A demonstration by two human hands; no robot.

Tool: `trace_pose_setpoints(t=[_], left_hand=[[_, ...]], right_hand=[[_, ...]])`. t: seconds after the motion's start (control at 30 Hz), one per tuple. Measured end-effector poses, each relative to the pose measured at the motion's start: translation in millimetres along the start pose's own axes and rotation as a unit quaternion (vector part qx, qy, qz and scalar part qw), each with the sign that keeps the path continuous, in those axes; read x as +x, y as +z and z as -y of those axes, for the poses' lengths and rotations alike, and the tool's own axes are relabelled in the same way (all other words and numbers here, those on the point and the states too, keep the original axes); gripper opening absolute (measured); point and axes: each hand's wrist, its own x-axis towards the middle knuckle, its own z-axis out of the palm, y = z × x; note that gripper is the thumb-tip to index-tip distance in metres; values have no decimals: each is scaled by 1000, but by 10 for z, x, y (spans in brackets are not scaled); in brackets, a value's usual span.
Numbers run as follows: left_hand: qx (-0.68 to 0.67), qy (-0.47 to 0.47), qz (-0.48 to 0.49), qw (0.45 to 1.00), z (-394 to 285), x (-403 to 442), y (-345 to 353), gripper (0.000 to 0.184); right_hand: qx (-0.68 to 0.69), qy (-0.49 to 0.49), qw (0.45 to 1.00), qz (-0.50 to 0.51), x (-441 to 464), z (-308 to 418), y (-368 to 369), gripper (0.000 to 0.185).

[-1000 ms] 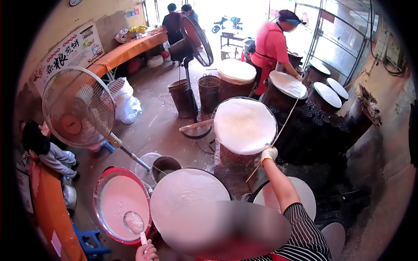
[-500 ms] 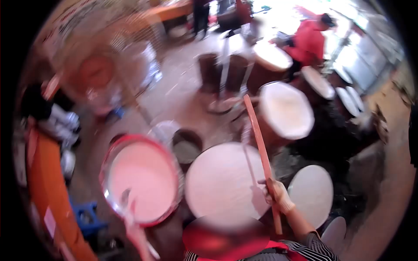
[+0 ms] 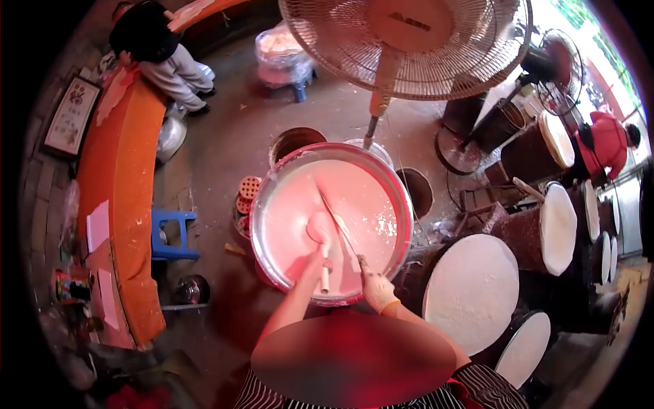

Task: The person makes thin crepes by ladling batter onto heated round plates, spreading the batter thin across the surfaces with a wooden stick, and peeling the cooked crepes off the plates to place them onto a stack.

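A large round basin (image 3: 364, 187) of pale batter stands in front of me, its rim red and silver. My left hand (image 3: 318, 264) is closed round the handle of a ladle (image 3: 319, 228), whose bowl rests at the batter. In my gloved right hand (image 3: 379, 290) is a long thin wooden stick (image 3: 340, 225), slanting over the basin, with its far end at the batter near the ladle. To the right of the basin is a round griddle (image 3: 470, 285) with a pale surface.
A standing fan (image 3: 409, 41) rises beyond the basin. More griddles (image 3: 558, 228) line the right side. On the left are an orange table (image 3: 133, 225), a blue stool (image 3: 174, 234) and a person (image 3: 146, 34). Another person (image 3: 606, 143) in red is at the far right.
My view has turned left to the basin. My right hand has moved from over the griddles to the basin with the stick. The ladle has moved to the middle of the batter.
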Motion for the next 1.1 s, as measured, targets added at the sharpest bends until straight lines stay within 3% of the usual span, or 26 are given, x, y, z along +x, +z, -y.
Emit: trace_pose_setpoints(t=[0.1,0.2,0.23,0.33,0.37,0.43,0.5,0.53,0.57,0.63,0.73,0.87,0.9,0.97,1.03,1.1], left_hand=[[-205,-50,114,971,200,-1096,1239,8],[-236,-10,149,960,421,-1648,1776,9],[-228,51,205,951,519,-1890,1931,12],[-243,108,305,915,715,-2555,2249,19],[-245,163,273,916,855,-3082,2562,15],[-189,129,338,913,683,-3211,2534,19],[-152,182,261,936,713,-3869,2882,24],[-55,277,199,939,794,-4216,3062,26],[-70,300,169,936,792,-4452,3189,29],[67,390,170,903,734,-4912,3296,27],[235,536,80,807,590,-5578,3484,24],[365,514,12,776,135,-5940,3359,31],[380,477,8,793,-8,-5821,3246,33],[331,341,40,879,-218,-5520,3007,29],[262,175,55,947,-377,-5152,2736,32],[309,118,69,941,-119,-4923,2527,29]], right_hand=[[52,-2,999,16,-469,-36,-159,61],[50,-26,998,2,-1004,-221,-351,64],[46,-31,998,0,-1188,-300,-436,64],[59,-111,990,-67,-1648,-553,-529,66],[52,-128,987,-77,-1799,-599,-583,66],[60,-171,978,-104,-2021,-713,-651,68],[58,-210,966,-140,-2195,-770,-751,69],[74,-232,957,-158,-2263,-773,-822,71],[63,-247,951,-177,-2334,-758,-919,71],[42,-276,934,-222,-2440,-686,-1207,70],[47,-324,890,-317,-2494,-579,-1580,59],[9,-292,837,-463,-2567,-318,-1690,59],[-1,-274,830,-485,-2538,-253,-1618,61],[-24,-239,852,-466,-2482,-123,-1443,65],[-70,-172,905,-382,-2469,-77,-1214,69],[-2,-162,911,-379,-2537,-197,-832,70]])
